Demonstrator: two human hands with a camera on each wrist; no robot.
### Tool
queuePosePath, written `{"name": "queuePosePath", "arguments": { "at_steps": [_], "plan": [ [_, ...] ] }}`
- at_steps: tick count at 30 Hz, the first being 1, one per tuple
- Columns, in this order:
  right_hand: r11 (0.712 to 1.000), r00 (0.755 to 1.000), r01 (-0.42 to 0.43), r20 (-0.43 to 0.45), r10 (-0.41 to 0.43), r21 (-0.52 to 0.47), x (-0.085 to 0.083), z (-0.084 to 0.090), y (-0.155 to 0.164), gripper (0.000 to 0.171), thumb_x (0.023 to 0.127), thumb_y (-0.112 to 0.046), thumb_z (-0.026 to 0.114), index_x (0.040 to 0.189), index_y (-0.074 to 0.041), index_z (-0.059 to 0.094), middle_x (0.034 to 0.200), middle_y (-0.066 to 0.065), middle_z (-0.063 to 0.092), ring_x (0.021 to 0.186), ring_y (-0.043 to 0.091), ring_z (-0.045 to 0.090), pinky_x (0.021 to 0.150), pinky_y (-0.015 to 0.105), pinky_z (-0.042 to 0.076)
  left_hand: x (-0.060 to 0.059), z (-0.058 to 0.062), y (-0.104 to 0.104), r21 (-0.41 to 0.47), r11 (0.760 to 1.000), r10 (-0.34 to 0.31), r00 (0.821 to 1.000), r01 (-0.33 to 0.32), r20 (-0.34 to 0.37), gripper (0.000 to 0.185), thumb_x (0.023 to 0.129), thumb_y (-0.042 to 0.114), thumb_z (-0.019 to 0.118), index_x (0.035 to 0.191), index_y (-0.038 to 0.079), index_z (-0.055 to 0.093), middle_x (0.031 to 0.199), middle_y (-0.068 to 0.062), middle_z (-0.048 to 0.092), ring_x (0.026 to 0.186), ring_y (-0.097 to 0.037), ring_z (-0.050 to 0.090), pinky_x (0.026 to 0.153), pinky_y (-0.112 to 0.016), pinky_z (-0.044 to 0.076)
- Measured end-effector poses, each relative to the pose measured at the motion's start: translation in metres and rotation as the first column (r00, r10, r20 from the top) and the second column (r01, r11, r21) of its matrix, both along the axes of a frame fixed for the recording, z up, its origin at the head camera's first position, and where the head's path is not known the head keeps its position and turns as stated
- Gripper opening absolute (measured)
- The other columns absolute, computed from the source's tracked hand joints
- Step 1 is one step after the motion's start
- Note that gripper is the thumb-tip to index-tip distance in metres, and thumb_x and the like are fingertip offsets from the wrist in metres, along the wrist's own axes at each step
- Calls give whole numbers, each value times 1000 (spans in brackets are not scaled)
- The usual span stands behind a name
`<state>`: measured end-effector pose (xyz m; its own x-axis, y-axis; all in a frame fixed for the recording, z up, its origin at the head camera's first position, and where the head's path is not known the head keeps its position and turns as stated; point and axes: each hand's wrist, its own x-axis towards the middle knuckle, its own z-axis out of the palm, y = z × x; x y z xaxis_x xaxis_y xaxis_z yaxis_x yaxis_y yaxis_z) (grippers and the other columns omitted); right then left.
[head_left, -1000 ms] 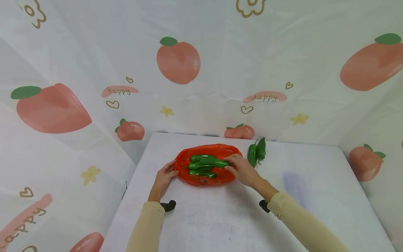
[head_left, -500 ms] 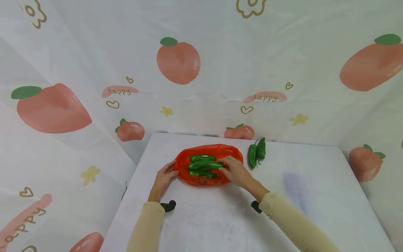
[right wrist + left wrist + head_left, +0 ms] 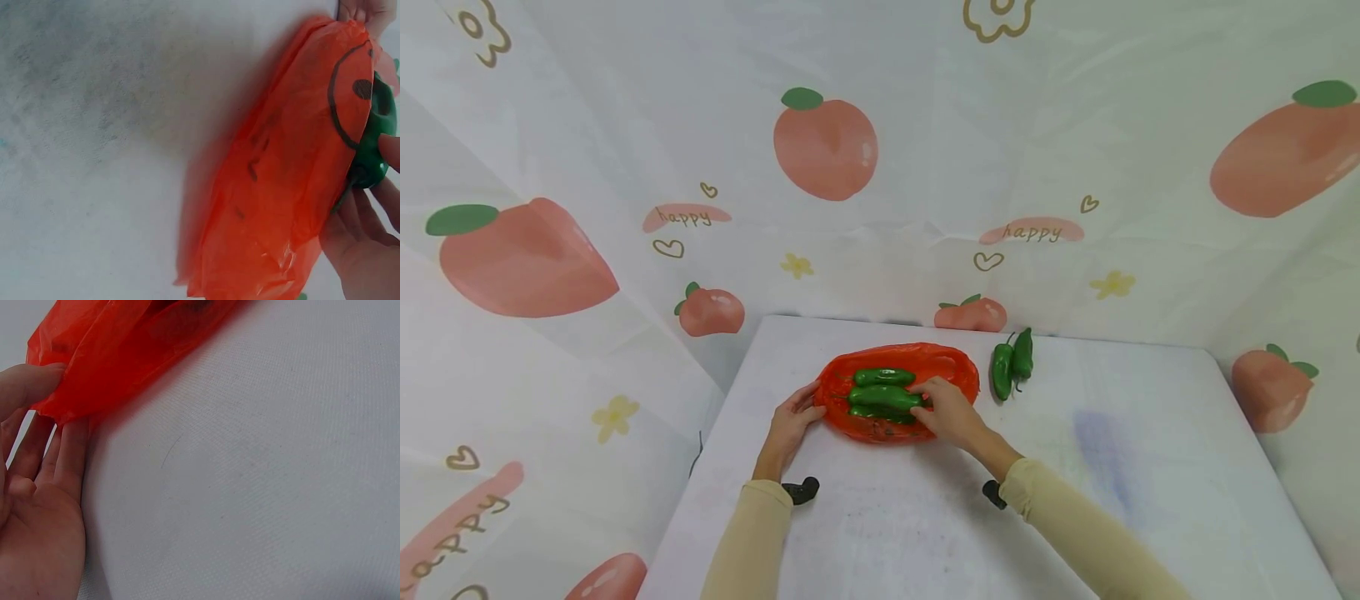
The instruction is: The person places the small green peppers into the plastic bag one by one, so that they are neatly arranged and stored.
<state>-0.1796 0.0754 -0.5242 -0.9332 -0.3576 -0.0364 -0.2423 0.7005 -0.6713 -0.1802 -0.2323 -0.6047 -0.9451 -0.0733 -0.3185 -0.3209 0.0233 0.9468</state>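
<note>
A red plastic bag (image 3: 895, 427) lies on the white table (image 3: 925, 533), with three green peppers side by side in its open mouth. My left hand (image 3: 805, 407) pinches the bag's left edge (image 3: 59, 403) between thumb and fingers. My right hand (image 3: 927, 400) holds the stem end of the middle green pepper (image 3: 883, 397) over the bag. In the right wrist view this pepper (image 3: 377, 140) shows at the bag's rim (image 3: 281, 187), between my thumb and fingers.
Two more green peppers (image 3: 1011, 363) lie together on the table to the right of the bag. A cloth printed with peaches hangs behind and to both sides. The table's front and right parts are bare.
My right hand has moved left with the middle pepper, which now lies deeper in the bag beside the others. The left hand and the bag's edge have stayed put.
</note>
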Motion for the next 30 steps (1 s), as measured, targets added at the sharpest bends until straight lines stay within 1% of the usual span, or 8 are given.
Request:
{"name": "queuePosePath", "arguments": {
  "at_steps": [1,5,8,14,21,25,30],
  "plan": [
    [1000,1000,0,-2,0,3,0,0,-1,35,86,-20,71,120,-12,65,113,5,63,102,21,60,88,36,57,0,0,0,-1,1000,-3,1000,3,-4,55,87,10,68,137,23,51,147,-2,47,137,-20,43,106,-29,43],
    [1000,1000,4,0,-4,-6,0,0,-5,35,85,-18,71,119,-9,65,112,7,63,100,20,60,89,37,56,0,-1,-1,6,1000,6,1000,-6,8,53,87,10,68,135,25,53,145,1,48,136,-18,44,106,-27,44],
    [1000,1000,3,2,-3,-2,0,-1,-7,35,85,-17,71,119,-9,65,113,7,63,100,20,59,90,37,56,0,-1,-1,6,1000,2,1000,-3,12,52,87,11,68,135,26,53,145,3,48,135,-16,45,106,-27,44],
    [999,1000,-20,-2,20,30,-1,-3,-12,33,85,-16,71,117,-8,66,112,7,63,100,19,59,90,37,56,0,0,0,9,1000,-5,1000,5,0,54,87,10,67,137,25,52,147,-1,47,137,-19,43,108,-30,42],
    [998,999,-33,33,31,56,-4,-3,-16,29,86,-17,71,114,-8,67,109,6,65,97,19,57,89,36,55,0,0,-1,1,1000,0,1000,0,21,53,87,12,67,135,28,53,145,2,48,136,-17,44,109,-32,41],
    [996,997,-54,51,51,68,-6,-3,-18,34,85,-19,72,116,-8,66,111,8,67,99,20,58,91,37,55,0,0,0,9,1000,0,1000,0,9,53,87,10,67,136,25,52,145,0,48,136,-18,44,107,-28,43],
    [992,995,-87,65,81,92,-8,-4,-21,36,85,-16,71,119,-7,66,112,6,69,99,18,61,93,37,55,0,0,0,26,1000,1,1000,-1,3,53,87,9,68,136,24,53,144,-1,50,135,-18,45,103,-23,45]
  ]
}}
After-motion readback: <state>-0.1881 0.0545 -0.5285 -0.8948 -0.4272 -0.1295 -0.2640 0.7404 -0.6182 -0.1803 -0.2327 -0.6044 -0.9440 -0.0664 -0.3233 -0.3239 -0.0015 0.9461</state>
